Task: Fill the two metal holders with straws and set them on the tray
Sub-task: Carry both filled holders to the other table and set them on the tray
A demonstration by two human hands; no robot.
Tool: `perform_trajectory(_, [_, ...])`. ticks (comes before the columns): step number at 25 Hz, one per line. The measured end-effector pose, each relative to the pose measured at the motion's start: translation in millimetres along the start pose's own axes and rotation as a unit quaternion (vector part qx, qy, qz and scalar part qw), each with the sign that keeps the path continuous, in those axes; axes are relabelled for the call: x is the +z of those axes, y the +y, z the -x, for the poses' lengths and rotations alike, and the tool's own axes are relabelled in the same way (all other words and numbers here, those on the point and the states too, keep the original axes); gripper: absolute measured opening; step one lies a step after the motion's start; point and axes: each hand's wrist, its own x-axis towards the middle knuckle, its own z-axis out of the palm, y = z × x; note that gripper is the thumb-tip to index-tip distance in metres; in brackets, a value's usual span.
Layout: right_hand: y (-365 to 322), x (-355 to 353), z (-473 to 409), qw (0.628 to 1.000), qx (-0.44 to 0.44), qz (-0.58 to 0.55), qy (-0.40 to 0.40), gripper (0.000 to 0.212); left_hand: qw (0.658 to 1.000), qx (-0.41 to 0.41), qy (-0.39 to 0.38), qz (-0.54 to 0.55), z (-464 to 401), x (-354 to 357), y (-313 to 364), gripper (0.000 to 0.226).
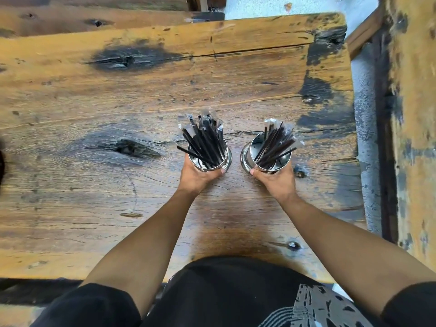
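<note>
Two shiny metal holders stand side by side over the wooden table (141,95). The left holder (227,159) is packed with black wrapped straws (205,138). My left hand (197,177) wraps around its near side. The right holder (246,154) carries a thinner bunch of black straws (274,143) that leans to the right, leaving part of its inner wall showing. My right hand (274,180) grips its near side. I cannot tell whether the holders rest on the wood or hang just above it. No tray is in view.
The table's right edge (354,138) drops to a pale floor (364,119), with a weathered wooden beam (415,114) beyond it. A dark object (2,161) pokes in at the far left edge. Another wooden surface (94,15) lies behind the table.
</note>
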Motion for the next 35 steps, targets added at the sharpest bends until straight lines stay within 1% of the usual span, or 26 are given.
perform_trajectory(2, [-3,-1,3,1.000,0.000,0.024,0.000,0.109,1.000,0.002,-0.002,0.011,2,0,0,0.095])
perform_trajectory(6, [-7,-2,18,0.996,-0.014,0.090,0.014,0.086,1.000,-0.013,0.007,0.010,19,-5,-1,0.095])
perform_trajectory(9, [-12,-5,36,0.992,-0.041,0.113,0.024,0.080,1.000,-0.009,0.026,-0.011,42,-9,-5,0.091])
perform_trajectory(13, [-14,-10,61,0.988,-0.070,0.136,0.020,0.084,0.999,0.000,0.041,-0.007,72,-16,-14,0.089])
perform_trajectory(16, [-15,-15,77,0.986,-0.078,0.147,0.004,0.085,0.998,0.015,0.059,-0.021,92,-19,-17,0.085])
perform_trajectory(20, [-18,-11,98,0.984,-0.078,0.158,-0.001,0.085,0.996,0.028,0.088,-0.008,110,-20,-17,0.084])
perform_trajectory(23, [-24,1,113,0.986,-0.089,0.134,-0.035,0.085,0.993,0.038,0.112,-0.002,126,-25,-13,0.083])
perform_trajectory(29, [-34,28,139,0.974,-0.136,0.156,-0.088,0.082,0.986,0.015,0.166,-0.009,167,-58,-30,0.075])
perform_trajectory(32, [-30,44,153,0.969,-0.143,0.165,-0.114,0.081,0.980,0.002,0.198,-0.007,192,-71,-44,0.076])
perform_trajectory(35, [-24,61,167,0.961,-0.148,0.185,-0.143,0.087,0.973,0.004,0.230,0.012,215,-87,-60,0.080])
